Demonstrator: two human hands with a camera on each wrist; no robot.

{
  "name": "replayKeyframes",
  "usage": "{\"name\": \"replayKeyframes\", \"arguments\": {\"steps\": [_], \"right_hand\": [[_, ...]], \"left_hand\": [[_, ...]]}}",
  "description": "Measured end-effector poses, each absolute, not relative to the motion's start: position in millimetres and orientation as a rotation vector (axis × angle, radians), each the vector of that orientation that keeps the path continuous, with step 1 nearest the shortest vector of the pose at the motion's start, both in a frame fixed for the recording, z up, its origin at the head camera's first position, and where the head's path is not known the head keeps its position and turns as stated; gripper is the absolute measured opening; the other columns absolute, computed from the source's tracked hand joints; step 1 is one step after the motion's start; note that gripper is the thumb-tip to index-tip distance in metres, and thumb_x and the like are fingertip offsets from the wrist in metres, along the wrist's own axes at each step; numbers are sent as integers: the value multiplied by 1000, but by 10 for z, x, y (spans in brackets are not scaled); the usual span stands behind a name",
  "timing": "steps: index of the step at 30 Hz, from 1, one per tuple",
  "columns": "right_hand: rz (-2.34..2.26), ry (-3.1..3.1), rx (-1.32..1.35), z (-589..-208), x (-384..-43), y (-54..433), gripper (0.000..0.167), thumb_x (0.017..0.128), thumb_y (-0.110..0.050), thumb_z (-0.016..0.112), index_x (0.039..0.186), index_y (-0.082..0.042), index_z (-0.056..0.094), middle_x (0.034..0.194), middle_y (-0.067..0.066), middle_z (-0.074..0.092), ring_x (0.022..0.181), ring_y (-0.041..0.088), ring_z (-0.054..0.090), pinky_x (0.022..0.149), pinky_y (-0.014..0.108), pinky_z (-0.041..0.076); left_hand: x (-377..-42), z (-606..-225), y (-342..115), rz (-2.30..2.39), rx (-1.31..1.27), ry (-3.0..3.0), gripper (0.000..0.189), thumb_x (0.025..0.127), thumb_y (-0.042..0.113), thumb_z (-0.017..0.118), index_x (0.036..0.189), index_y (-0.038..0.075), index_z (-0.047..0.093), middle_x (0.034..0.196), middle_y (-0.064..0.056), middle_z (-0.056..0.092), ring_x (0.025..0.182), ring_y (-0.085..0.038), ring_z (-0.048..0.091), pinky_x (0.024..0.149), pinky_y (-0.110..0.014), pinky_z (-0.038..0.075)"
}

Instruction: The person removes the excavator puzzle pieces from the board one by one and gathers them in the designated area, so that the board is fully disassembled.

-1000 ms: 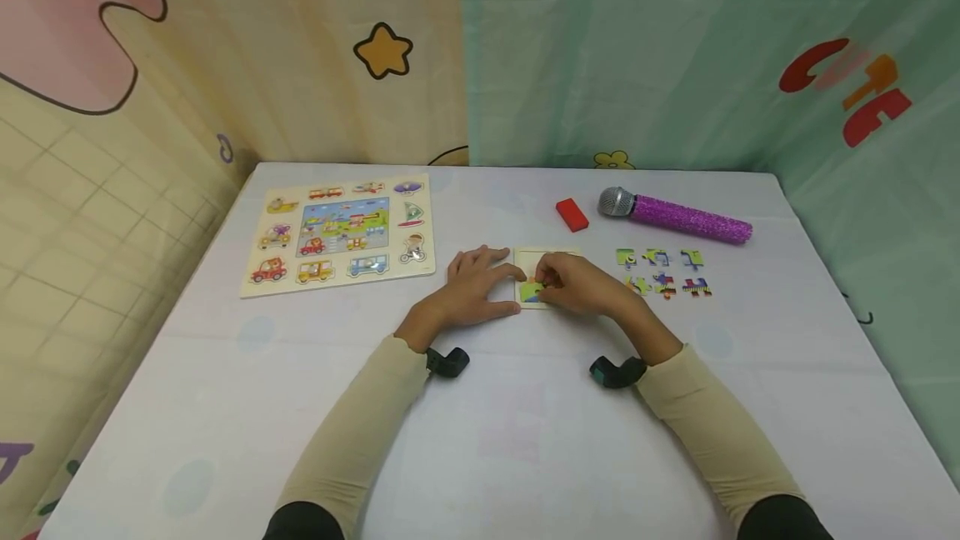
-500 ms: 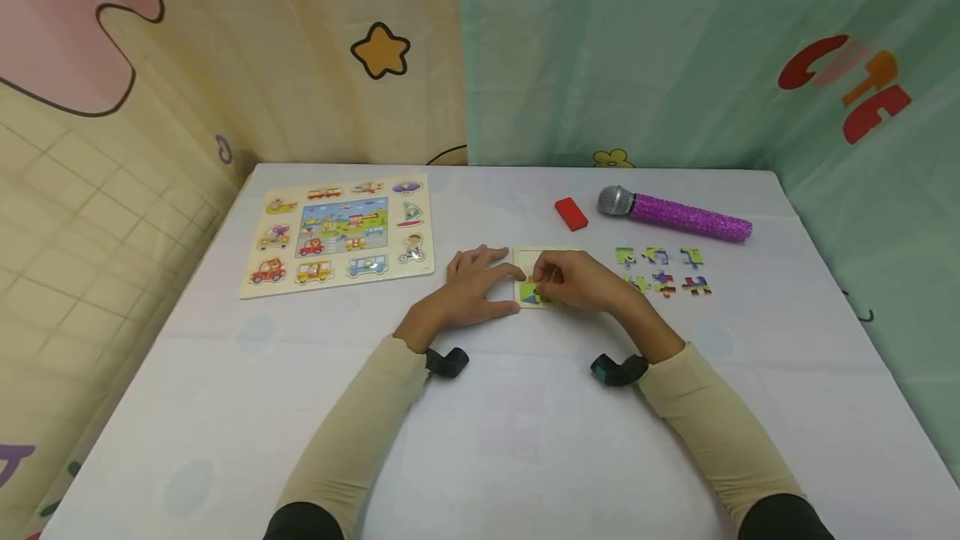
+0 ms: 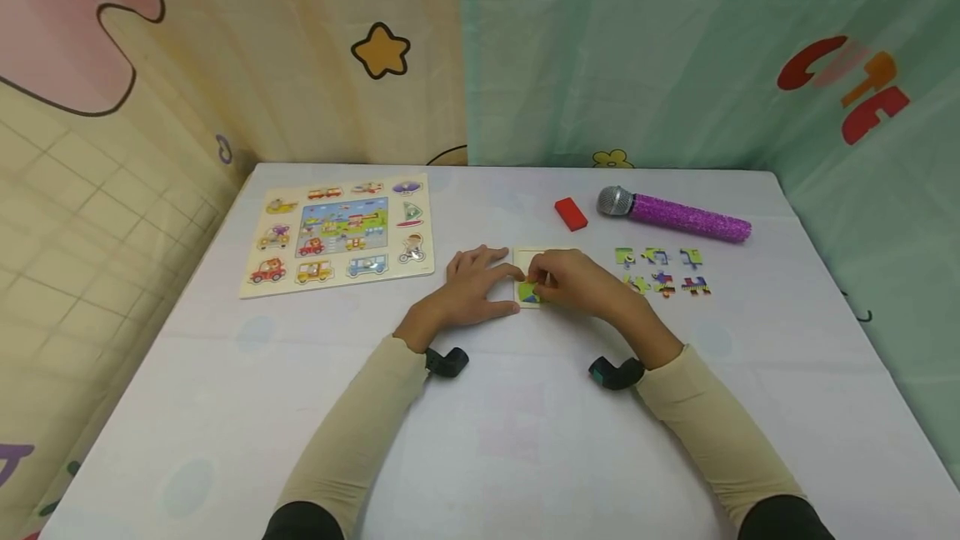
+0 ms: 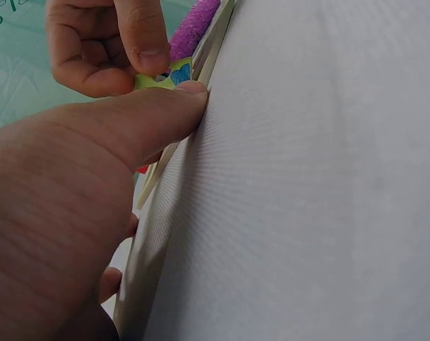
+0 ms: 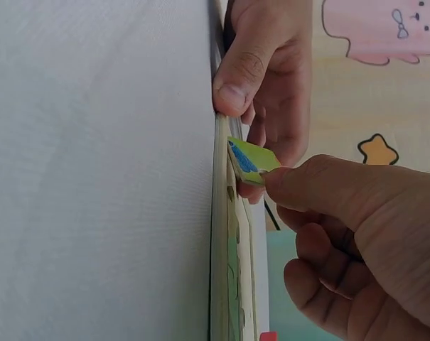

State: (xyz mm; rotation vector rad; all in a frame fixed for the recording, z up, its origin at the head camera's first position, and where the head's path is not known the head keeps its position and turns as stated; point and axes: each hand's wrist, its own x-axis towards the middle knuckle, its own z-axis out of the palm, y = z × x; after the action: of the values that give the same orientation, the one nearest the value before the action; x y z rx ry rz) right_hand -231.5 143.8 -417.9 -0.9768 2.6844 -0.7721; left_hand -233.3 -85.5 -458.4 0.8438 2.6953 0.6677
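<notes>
In the head view a small wooden puzzle tray lies mid-table, partly hidden by my hands. My left hand is spread at its left side, with thumb and index finger touching the tray's edge. Between thumb and fingertips my right hand pinches a yellow-green puzzle piece with a blue patch. The right wrist view has this piece tilted over the tray's left end, near the left thumb. In the left wrist view the piece shows just beyond the left thumb.
Right of the tray lie several loose puzzle pieces in two rows. A red block and a glittery purple microphone lie behind. To the left is a larger picture puzzle board with vehicles. Curtains rise behind the table.
My right fingers have shifted slightly left and stay low over the tray's left end, still pinching the puzzle piece. My left hand has kept its place at the tray's edge.
</notes>
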Motion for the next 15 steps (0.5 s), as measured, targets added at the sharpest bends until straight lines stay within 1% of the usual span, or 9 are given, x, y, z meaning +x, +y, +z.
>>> {"name": "replayKeyframes", "arguments": {"steps": [4,10,15], "right_hand": [[-739,2718,-1070,-4171,-2313,1436,13,90,-4,76,101,-9,71,89,-4,65,79,15,56,74,27,53],[-718,2738,-1102,-4159,-2337,1471,14,89,-5,75,102,-8,73,89,-3,66,78,14,56,71,27,52],[-815,2760,-1102,-4048,-2377,1660,13,89,-6,75,101,-8,73,91,-3,68,83,15,59,74,32,55]], "left_hand": [[-2337,-4584,-861,666,834,2694,47,95,49,68,138,33,57,164,-5,25,150,-35,10,116,-56,4],[-2338,-4585,-865,674,841,2699,48,94,50,68,138,33,57,164,-4,26,149,-35,10,116,-55,5],[-2336,-4588,-864,687,857,2694,47,94,49,68,137,33,58,164,-5,26,148,-35,12,116,-56,5]]}}
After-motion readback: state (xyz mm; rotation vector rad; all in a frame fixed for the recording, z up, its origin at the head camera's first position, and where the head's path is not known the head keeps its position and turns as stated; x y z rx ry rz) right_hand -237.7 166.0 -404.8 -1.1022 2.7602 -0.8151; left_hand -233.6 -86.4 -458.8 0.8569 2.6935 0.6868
